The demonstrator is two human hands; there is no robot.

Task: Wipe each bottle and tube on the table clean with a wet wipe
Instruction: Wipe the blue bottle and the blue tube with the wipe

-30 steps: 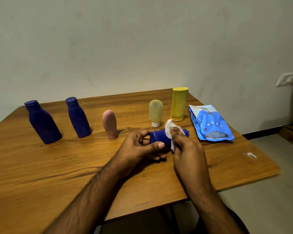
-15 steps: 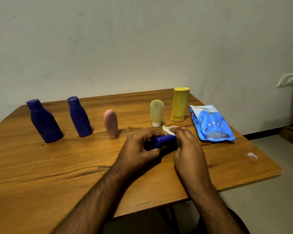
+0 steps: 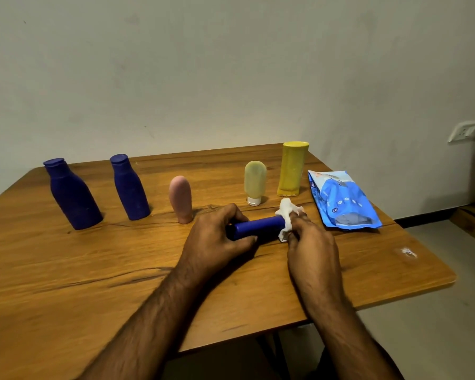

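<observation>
A dark blue tube (image 3: 261, 226) lies sideways just above the wooden table (image 3: 93, 270). My left hand (image 3: 217, 239) grips its left end. My right hand (image 3: 307, 242) holds a crumpled white wet wipe (image 3: 287, 215) wrapped round the tube's right end. Behind stand two dark blue bottles (image 3: 72, 193) (image 3: 129, 187), a pink tube (image 3: 181, 198), a pale yellow tube (image 3: 255, 182) on its white cap and a tall yellow bottle (image 3: 292, 168).
A blue pack of wet wipes (image 3: 340, 201) lies flat at the right, behind my right hand. A small white scrap (image 3: 408, 252) sits near the table's right edge. The wall is close behind the table, with a socket (image 3: 464, 131) at the right.
My right hand slid the wipe along the tube to its right end, baring more of the blue body. My left hand kept its hold on the left end.
</observation>
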